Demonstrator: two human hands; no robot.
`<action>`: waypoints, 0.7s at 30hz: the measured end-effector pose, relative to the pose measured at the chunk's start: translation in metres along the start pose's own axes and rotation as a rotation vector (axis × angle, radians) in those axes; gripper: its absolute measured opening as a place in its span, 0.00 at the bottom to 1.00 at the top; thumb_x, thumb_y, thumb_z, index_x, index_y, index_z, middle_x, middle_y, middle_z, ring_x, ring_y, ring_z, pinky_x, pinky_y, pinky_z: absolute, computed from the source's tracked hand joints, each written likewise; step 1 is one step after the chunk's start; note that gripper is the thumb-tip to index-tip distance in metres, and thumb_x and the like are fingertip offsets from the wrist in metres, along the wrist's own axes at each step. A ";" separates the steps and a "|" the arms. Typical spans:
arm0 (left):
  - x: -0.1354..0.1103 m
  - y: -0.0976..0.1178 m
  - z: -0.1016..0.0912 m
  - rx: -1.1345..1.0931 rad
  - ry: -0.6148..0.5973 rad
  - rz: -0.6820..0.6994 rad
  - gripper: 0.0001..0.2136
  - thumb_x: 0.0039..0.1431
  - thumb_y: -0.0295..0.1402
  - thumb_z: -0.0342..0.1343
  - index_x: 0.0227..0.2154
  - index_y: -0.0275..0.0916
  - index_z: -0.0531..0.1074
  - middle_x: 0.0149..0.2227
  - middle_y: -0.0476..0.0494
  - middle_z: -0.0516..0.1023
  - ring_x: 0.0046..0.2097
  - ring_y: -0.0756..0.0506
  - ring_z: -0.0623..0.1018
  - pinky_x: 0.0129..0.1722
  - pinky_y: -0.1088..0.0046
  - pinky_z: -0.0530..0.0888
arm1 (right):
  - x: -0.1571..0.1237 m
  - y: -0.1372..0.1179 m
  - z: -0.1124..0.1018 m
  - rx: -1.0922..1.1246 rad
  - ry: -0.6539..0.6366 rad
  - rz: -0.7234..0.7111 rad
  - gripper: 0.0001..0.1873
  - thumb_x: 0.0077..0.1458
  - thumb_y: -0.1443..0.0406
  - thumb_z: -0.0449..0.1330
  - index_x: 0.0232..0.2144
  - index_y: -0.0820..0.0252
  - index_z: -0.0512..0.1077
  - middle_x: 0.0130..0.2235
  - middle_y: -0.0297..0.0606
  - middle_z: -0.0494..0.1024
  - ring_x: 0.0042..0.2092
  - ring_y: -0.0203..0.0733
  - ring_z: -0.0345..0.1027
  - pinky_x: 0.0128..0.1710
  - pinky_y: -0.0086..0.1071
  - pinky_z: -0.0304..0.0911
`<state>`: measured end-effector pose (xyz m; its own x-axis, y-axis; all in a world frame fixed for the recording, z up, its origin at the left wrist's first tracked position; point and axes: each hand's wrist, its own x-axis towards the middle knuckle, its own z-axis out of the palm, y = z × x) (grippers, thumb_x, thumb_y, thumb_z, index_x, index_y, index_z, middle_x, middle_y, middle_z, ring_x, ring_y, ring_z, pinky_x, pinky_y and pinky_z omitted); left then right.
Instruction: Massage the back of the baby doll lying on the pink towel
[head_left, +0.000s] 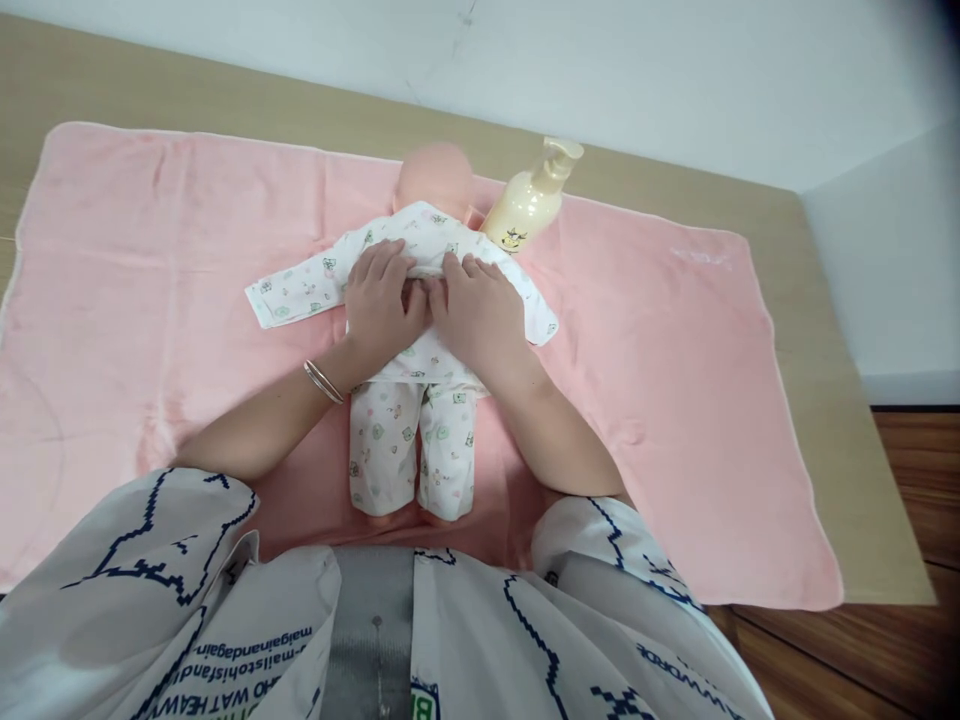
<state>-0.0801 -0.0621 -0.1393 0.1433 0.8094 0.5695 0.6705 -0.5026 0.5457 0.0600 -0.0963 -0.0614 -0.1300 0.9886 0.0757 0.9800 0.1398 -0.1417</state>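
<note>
Pink rectangular plush blanket (660, 420) | left hand (381, 305), right hand (481, 310) half-curled on white long-sleeved cotton shirt (425, 228), grip: cannot tell | right-hand forward slip could knock cream cylindrical plastic bottle (525, 208), 1 o'clock

A pale wooden table (832, 420) carries 1 pink blanket (675, 400)

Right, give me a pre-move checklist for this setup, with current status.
1. Left hand and right hand on the patterned shirt: ok, both touching.
2. Cloth pinched: cannot tell, fingertips partly hidden.
3. Doll's arms inside sleeves: cannot tell, none show at the cuffs.
4. Pump bottle away from hands: ok, beside the doll's head.
5. Pink blanket under doll: ok.
6. Wrists bare: not ok, bracelet on left.
</note>
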 end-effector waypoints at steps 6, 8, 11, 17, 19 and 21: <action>0.004 -0.005 0.002 -0.037 -0.036 -0.015 0.16 0.67 0.43 0.49 0.52 0.43 0.69 0.63 0.39 0.70 0.68 0.36 0.65 0.70 0.47 0.60 | 0.020 0.019 0.010 0.083 0.006 -0.049 0.32 0.70 0.57 0.42 0.68 0.72 0.57 0.69 0.57 0.61 0.71 0.60 0.51 0.70 0.58 0.48; 0.004 -0.004 0.002 -0.040 -0.043 -0.016 0.18 0.68 0.44 0.48 0.55 0.44 0.67 0.65 0.38 0.68 0.69 0.36 0.63 0.71 0.46 0.58 | 0.024 0.023 0.010 0.093 0.006 -0.069 0.33 0.70 0.56 0.43 0.69 0.70 0.54 0.71 0.55 0.57 0.72 0.60 0.47 0.70 0.59 0.46; 0.004 0.002 0.000 -0.006 -0.019 0.009 0.19 0.69 0.46 0.46 0.57 0.45 0.65 0.67 0.38 0.64 0.71 0.36 0.60 0.71 0.44 0.57 | 0.019 0.019 0.006 0.081 0.007 -0.045 0.32 0.70 0.57 0.45 0.69 0.69 0.54 0.70 0.55 0.59 0.72 0.61 0.47 0.71 0.61 0.44; -0.001 0.008 -0.004 0.055 0.005 0.050 0.15 0.70 0.44 0.46 0.51 0.44 0.69 0.56 0.35 0.72 0.63 0.34 0.70 0.65 0.44 0.65 | 0.006 0.000 0.011 0.060 0.089 -0.001 0.26 0.69 0.63 0.44 0.63 0.71 0.66 0.66 0.56 0.68 0.69 0.58 0.57 0.71 0.56 0.49; -0.001 0.006 -0.002 0.050 -0.007 0.046 0.15 0.70 0.43 0.45 0.51 0.42 0.69 0.53 0.35 0.74 0.61 0.34 0.72 0.63 0.46 0.68 | 0.010 0.000 0.021 0.072 0.110 -0.002 0.28 0.69 0.63 0.44 0.66 0.72 0.61 0.69 0.56 0.63 0.71 0.57 0.53 0.71 0.56 0.48; -0.001 0.004 0.000 0.060 0.001 0.054 0.16 0.70 0.42 0.44 0.52 0.41 0.70 0.55 0.35 0.74 0.61 0.35 0.72 0.63 0.48 0.68 | 0.015 0.002 0.030 0.083 0.107 -0.005 0.29 0.69 0.63 0.43 0.68 0.70 0.57 0.71 0.54 0.58 0.73 0.56 0.47 0.72 0.57 0.46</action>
<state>-0.0774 -0.0647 -0.1375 0.1797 0.7815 0.5975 0.7044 -0.5262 0.4763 0.0557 -0.0792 -0.0897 -0.1141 0.9769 0.1807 0.9629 0.1535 -0.2219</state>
